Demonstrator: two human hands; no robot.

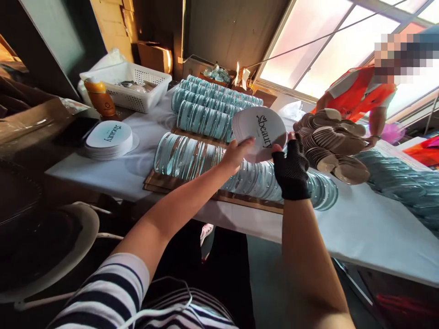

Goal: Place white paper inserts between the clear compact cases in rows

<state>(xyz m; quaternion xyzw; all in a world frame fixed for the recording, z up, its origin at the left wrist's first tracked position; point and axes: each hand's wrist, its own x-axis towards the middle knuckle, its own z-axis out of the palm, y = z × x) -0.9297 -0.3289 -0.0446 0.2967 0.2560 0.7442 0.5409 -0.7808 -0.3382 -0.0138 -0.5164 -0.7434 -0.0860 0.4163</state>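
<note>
Between my hands is a fanned stack of white oval cards [259, 123], printed "beauty" in dark letters and tilted above the table. My bare left hand [237, 155] grips its lower left edge, thumb on top. Closed on its right edge is my right hand [292, 170], in a black fingerless glove. Below them, a long row of clear round lid-like pieces [192, 157] stands on edge on a cardboard sheet [171, 182]. More such rows [206, 116] lie behind. To the left, a pile of the same printed cards [109, 139] rests on the white tablecloth [240, 218].
Brown oval cards [332, 141] are heaped at the right, near a person in an orange vest [356, 93]. More clear pieces [404, 178] lie at far right. At the back left stand a white basket [147, 98] and an orange bottle [99, 97]. A chair [91, 228] is at lower left.
</note>
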